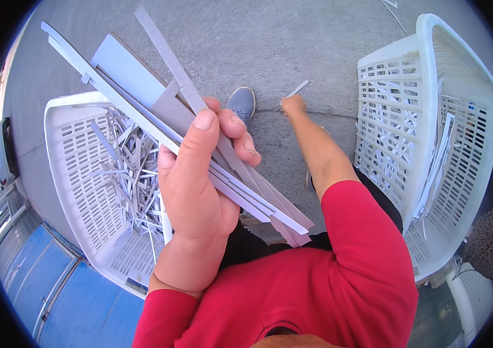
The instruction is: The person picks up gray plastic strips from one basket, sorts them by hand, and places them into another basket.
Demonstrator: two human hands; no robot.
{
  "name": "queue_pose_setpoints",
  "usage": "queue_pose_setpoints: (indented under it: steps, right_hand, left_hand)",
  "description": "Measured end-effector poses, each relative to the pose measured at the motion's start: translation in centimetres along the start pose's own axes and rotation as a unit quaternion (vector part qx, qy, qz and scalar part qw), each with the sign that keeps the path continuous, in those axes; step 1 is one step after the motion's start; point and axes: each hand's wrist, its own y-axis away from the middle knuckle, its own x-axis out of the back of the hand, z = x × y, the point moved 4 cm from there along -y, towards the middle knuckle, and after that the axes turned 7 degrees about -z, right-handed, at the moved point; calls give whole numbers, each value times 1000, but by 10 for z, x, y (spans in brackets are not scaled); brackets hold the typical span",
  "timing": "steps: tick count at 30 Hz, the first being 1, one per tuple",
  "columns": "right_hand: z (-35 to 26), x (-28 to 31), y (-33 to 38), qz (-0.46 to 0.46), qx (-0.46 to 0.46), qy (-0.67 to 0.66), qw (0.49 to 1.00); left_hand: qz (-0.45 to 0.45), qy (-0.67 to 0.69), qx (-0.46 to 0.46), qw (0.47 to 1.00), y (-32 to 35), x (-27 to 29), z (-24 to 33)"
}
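Fingers of the left hand [200,174] curl tight around a bundle of grey and white card strips [159,98], thumb pressed on top; the strips fan up-left past the rim of the left white plastic crate [66,151], which holds a heap of loose strips [133,174]. Reaching down, the right hand [293,105] pinches a single white strip [297,89] off the concrete ground [269,40], beside a grey shoe [242,103]. Bare concrete lies open between the crates. At right, the second white crate [432,116] holds a few strips against its slotted wall.
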Motion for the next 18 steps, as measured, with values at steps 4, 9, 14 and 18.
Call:
queue_pose_setpoints:
  steps: [4,9,14,18]
  right_hand:
    - [-20,11,18,-58,-46,41,996]
    - [-21,17,10,-57,-60,53,995]
    - [-15,18,4,-34,-20,72,997]
    - [-22,21,17,32,21,132,990]
  left_hand:
    - [7,28,23,999,-1,5,-4]
    - [6,46,42,998,-2,6,-9]
    - [2,44,54,998,-3,0,-14]
    - [1,42,51,998,-4,-1,-18]
